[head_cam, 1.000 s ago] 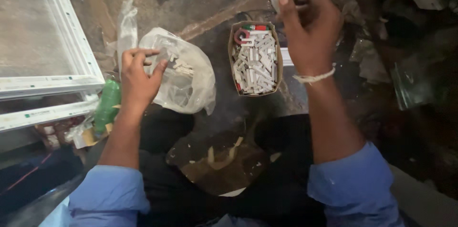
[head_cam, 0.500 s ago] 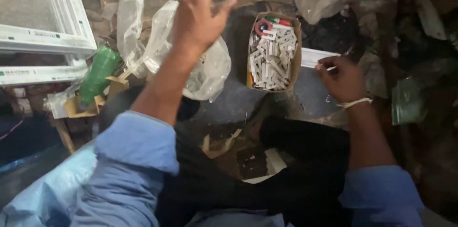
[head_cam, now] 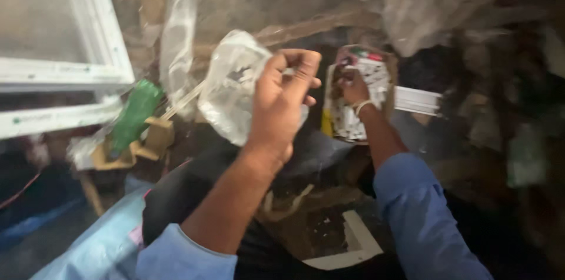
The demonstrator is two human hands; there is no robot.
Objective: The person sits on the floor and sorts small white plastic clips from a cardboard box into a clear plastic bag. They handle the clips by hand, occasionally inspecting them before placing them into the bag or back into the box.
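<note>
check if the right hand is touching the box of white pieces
Touching: the head view shows the right hand reaching into the cardboard box, fingers down among its white pieces.

We find the window frame (head_cam: 88, 74) in the upper left of the frame, with a bottle (head_cam: 132, 116) just below and right of it. At centre the left hand (head_cam: 282, 100) is raised in front of a plastic bag (head_cam: 226, 88) — the right hand (head_cam: 351, 87) reaches into the box (head_cam: 368, 94) to its right.

Right hand (head_cam: 352, 87) blurs over the box (head_cam: 360, 100).
</note>
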